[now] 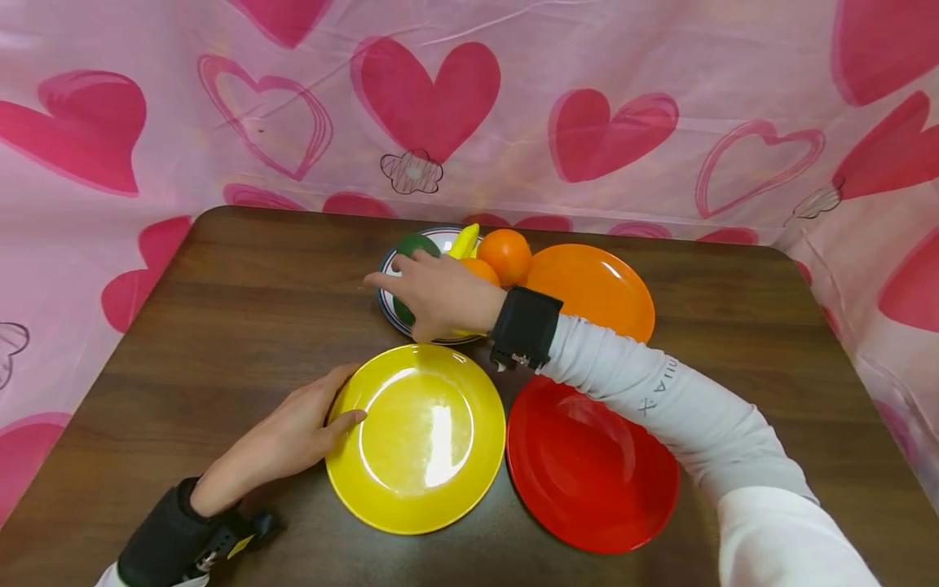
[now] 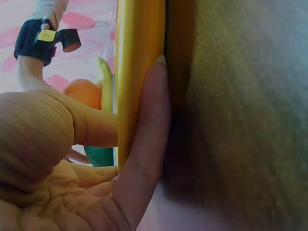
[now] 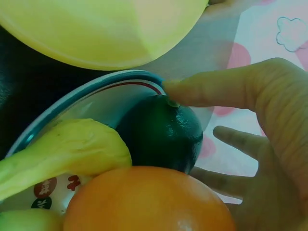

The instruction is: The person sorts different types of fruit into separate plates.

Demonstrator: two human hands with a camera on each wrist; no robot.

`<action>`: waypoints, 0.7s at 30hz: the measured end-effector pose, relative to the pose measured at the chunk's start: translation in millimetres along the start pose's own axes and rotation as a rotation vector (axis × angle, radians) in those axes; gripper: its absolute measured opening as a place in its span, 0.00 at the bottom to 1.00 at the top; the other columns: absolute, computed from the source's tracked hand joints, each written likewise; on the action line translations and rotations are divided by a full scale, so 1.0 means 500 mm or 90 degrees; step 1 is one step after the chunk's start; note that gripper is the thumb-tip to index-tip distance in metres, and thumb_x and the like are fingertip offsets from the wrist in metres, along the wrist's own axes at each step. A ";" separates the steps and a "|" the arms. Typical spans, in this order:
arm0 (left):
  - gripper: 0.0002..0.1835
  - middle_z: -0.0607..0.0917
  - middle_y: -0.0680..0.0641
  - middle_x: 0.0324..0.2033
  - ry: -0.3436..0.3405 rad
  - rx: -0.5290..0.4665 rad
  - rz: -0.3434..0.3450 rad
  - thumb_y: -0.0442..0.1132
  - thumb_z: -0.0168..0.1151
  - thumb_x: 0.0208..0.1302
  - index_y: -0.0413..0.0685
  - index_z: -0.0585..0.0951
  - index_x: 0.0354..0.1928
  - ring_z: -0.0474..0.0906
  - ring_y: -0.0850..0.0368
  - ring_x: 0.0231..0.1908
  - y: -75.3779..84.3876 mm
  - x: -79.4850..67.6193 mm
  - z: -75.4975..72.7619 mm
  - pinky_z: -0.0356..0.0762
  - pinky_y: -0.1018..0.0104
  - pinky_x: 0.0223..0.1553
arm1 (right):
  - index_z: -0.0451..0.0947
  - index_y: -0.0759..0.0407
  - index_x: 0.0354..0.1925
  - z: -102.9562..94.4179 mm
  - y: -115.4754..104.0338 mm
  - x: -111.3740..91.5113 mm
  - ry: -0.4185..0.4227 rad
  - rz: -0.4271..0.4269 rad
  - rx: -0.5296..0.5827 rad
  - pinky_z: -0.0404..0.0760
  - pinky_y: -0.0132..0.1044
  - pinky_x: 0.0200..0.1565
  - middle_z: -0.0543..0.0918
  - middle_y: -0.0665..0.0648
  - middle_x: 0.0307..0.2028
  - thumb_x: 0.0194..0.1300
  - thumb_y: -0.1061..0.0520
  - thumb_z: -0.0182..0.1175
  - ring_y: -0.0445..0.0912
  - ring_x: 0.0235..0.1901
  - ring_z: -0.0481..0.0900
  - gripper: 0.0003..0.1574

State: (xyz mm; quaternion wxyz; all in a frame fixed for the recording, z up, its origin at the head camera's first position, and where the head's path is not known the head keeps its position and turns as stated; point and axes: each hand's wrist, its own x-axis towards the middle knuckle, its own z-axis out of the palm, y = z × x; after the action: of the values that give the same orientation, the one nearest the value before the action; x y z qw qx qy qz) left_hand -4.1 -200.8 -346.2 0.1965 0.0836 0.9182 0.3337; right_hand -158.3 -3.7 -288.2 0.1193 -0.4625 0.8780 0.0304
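Note:
My left hand [image 1: 293, 424] grips the yellow plate [image 1: 411, 505] at its left rim, thumb on top and a finger underneath, as the left wrist view shows. Over the white bowl [image 1: 447, 236] with the blue rim is my right hand [image 1: 447, 293], its fingers spread around a dark green, avocado-like fruit [image 3: 163, 134]. The thumb [image 3: 207, 91] reaches to the stem end of this fruit, by the bowl's rim; other fingers lie along its far side. Next to it in the bowl are a banana [image 3: 82, 149] and an orange [image 3: 149, 202], partly covered by my hand in the head view.
Right of the bowl lies an orange plate [image 1: 594, 285], partly under my right sleeve. A red plate [image 1: 587, 481] sits beside the yellow one. Another orange [image 1: 506, 254] rests at the bowl's right side. A pink heart-patterned cloth [image 1: 513, 147] hangs behind the wooden table [image 1: 279, 293].

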 end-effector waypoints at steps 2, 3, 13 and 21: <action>0.36 0.76 0.42 0.58 0.006 0.004 0.006 0.52 0.59 0.65 0.42 0.62 0.70 0.75 0.52 0.48 0.000 0.001 0.002 0.75 0.49 0.53 | 0.53 0.39 0.76 0.001 -0.003 0.009 -0.027 0.006 -0.021 0.73 0.48 0.58 0.68 0.55 0.67 0.52 0.41 0.67 0.53 0.61 0.68 0.57; 0.36 0.76 0.41 0.58 0.007 0.005 0.008 0.53 0.59 0.65 0.42 0.62 0.70 0.75 0.52 0.48 0.000 0.002 0.003 0.75 0.49 0.53 | 0.52 0.39 0.76 0.001 -0.005 0.012 -0.041 0.009 -0.030 0.72 0.49 0.59 0.67 0.57 0.68 0.51 0.40 0.68 0.53 0.62 0.68 0.59; 0.37 0.76 0.42 0.58 0.017 -0.006 0.012 0.53 0.60 0.65 0.43 0.62 0.70 0.74 0.53 0.47 0.001 0.006 0.004 0.75 0.48 0.54 | 0.51 0.44 0.76 0.016 -0.023 0.034 -0.071 0.019 -0.110 0.72 0.49 0.59 0.63 0.60 0.71 0.49 0.35 0.69 0.56 0.64 0.64 0.63; 0.37 0.76 0.42 0.58 0.031 -0.009 0.016 0.53 0.60 0.64 0.42 0.62 0.70 0.74 0.52 0.47 -0.008 -0.002 0.010 0.75 0.48 0.54 | 0.54 0.48 0.74 0.028 -0.041 0.043 -0.034 0.008 -0.131 0.74 0.46 0.56 0.66 0.59 0.68 0.54 0.37 0.66 0.56 0.62 0.66 0.55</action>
State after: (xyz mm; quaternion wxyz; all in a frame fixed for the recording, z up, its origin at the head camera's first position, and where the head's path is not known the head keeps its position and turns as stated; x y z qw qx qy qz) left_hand -1.4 -201.5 -351.8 0.1708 0.0857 0.9191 0.3447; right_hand -150.6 -30.2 -305.7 0.0944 -0.4659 0.8696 0.1336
